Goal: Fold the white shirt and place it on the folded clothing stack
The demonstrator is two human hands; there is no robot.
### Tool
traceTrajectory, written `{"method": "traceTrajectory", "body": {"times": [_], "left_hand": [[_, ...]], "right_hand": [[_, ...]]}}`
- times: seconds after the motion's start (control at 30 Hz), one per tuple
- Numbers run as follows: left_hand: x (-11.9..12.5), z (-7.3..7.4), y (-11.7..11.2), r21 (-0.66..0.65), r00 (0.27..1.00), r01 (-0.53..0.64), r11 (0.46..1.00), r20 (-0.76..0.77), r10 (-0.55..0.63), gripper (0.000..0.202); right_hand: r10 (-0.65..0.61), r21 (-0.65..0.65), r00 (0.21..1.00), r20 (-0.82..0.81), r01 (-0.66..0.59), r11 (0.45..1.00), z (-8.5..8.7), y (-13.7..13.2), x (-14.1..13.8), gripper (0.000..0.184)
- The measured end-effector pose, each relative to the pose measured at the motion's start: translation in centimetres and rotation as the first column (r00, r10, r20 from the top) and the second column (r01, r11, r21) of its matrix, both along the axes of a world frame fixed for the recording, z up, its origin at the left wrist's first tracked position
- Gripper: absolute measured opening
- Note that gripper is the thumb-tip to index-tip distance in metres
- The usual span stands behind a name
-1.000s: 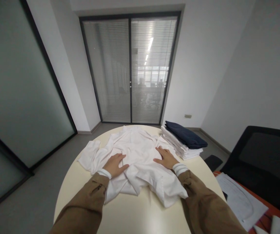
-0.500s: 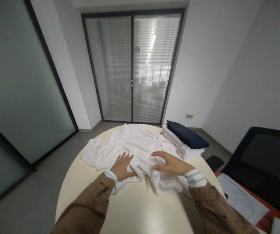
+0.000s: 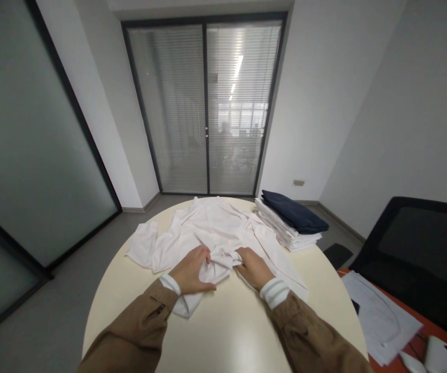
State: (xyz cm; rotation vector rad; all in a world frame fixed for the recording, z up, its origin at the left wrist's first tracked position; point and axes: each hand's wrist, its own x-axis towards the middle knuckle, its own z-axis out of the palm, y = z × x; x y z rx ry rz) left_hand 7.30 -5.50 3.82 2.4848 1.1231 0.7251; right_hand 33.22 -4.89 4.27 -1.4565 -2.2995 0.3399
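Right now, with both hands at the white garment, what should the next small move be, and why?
Probably draw the right hand gently outward, away from the left hand, to ease out the bunching: the white garment is gathered in creases between the hands, and the right one appears closed on it, while the left one's thumb is spread.

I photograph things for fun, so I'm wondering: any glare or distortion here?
Head view: pale glare low on the table; bright streaks in the right panel of the glass door, whose sides converge downward, suggesting distortion or tilt; faint folds on the white garment.
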Motion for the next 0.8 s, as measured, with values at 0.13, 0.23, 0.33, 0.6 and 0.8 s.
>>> {"method": "traceTrajectory", "body": {"times": [0.13, 0.23, 0.33, 0.6, 0.8], "left_hand": [[0.6, 0.9, -0.6, 0.066, 0.994, 0.105, 0.992, -0.029, -0.103, 0.070], [1.0, 1.0, -1.0, 0.098, 0.981, 0.184, 0.978, -0.078, -0.177, 0.098], [1.4, 0.7, -1.1, 0.081, 0.958, 0.254, 0.964, -0.156, -0.239, 0.103], [1.1, -0.6, -0.9, -0.240, 0.930, 0.194, 0.951, -0.263, -0.256, 0.083], [1.7, -0.6, -1.2, -0.176, 0.957, 0.188, 0.966, -0.190, -0.221, 0.062]], "right_hand": [[-0.101, -0.118, 0.983, -0.156, 0.083, 0.989, -1.0, 1.7, 0.7, 0.025], [-0.147, -0.150, 0.953, -0.265, 0.110, 0.983, -1.6, 2.6, 1.3, 0.032], [-0.183, -0.162, 0.926, -0.331, 0.136, 0.977, -2.0, 3.1, 1.7, 0.036], [-0.169, -0.091, 0.853, -0.495, 0.142, 0.986, -3.4, 4.0, 2.5, 0.034], [-0.148, -0.062, 0.850, -0.506, 0.135, 0.989, -3.2, 3.7, 2.4, 0.032]]}}
